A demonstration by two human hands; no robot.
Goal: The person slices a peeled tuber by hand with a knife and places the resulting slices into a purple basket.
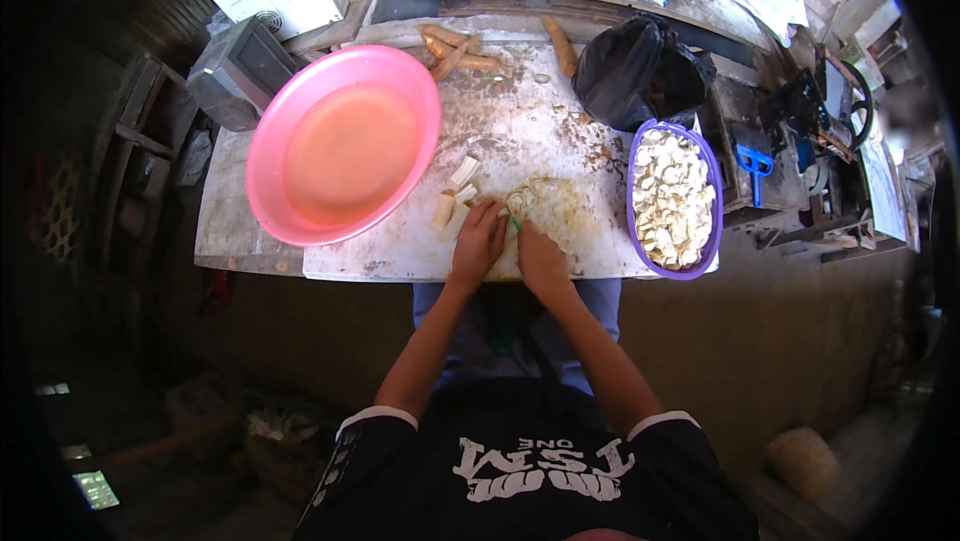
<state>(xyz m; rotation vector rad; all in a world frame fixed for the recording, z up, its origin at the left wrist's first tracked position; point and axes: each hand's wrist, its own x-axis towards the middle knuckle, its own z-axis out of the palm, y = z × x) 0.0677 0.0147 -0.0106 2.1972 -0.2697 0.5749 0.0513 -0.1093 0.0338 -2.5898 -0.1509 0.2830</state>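
Observation:
My left hand point(480, 243) is closed on a pale peeled cassava piece point(503, 212) at the near edge of the worn white table; its fingers hide most of the piece. My right hand point(541, 257) grips a knife by its green handle point(516, 224), right beside the left fingertips. The blade is too small to make out. Peeled cassava chunks point(464, 172) lie just beyond the left hand, and a brownish chunk point(444, 210) is to its left. Thin pale scraps point(540, 203) are scattered on the stained tabletop ahead of the right hand.
A large pink basin point(262, 203) of cloudy liquid stands at left. At right is a purple basket point(716, 231) full of pale slices. Unpeeled cassava roots point(462, 61) and a black plastic bag point(622, 66) lie at the far side. A blue plastic tool point(756, 163) hangs farther right.

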